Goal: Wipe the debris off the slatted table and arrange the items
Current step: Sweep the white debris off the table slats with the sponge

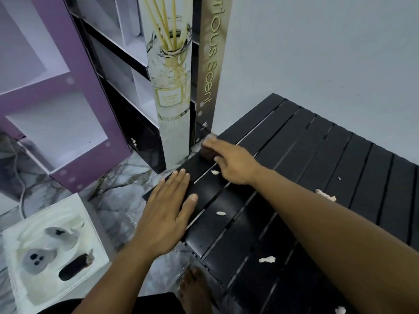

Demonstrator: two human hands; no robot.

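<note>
Left hand (169, 207) lies flat on the near-left corner of the black slatted surface (340, 155), fingers (181, 177) straight and close together, holding nothing. Right hand (229, 159) reaches to the far-left corner, fingers curled over a small dark object (207, 152); cannot tell what it is.

White scraps (221, 213) lie scattered approx. mid-surface and toward the near and right side.

Risks: scraps may drop through the slat gaps or off the left edge onto the marble floor (127, 200). The right forearm crosses above several scraps and could drag them.

Room: tall scent box (176, 87) stands just beside the far-left corner; wall (317, 53) bounds the far side. Right side of the surface is open.
</note>
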